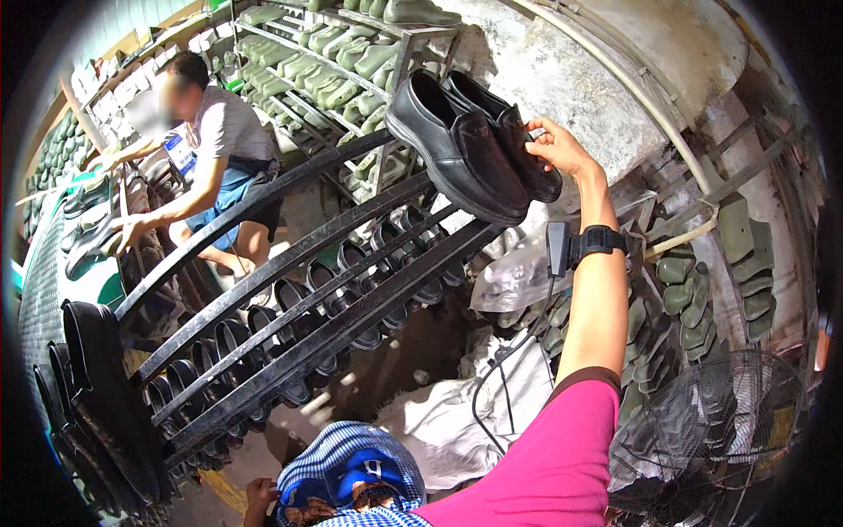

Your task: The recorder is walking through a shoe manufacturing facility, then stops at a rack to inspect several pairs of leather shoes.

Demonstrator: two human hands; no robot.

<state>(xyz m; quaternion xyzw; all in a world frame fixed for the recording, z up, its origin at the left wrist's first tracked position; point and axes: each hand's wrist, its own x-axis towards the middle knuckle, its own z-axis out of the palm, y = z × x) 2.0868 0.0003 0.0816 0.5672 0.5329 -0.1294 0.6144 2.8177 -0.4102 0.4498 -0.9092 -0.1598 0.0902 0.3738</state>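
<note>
A pair of black slip-on shoes sits on the upper right end of a black metal rack. The nearer shoe [461, 154] lies beside the farther shoe [505, 132], toes toward the lower right. My right hand [560, 151] is at the farther shoe, thumb and fingers pinched at the side of its upper. A black strap with a small box is round my right wrist. My left hand [261, 494] hangs low by my blue checked apron [351, 465], away from the shoes; its fingers show only in part, and whether it holds anything cannot be made out.
The black rack [290, 233] slants across, with rows of black shoes [338, 281] below and more shoes [105, 395] at its left end. Another person [219, 132] handles shoes at the left. Green shoe lasts [334, 70] fill shelves behind. A wire fan cage [711, 422] stands lower right.
</note>
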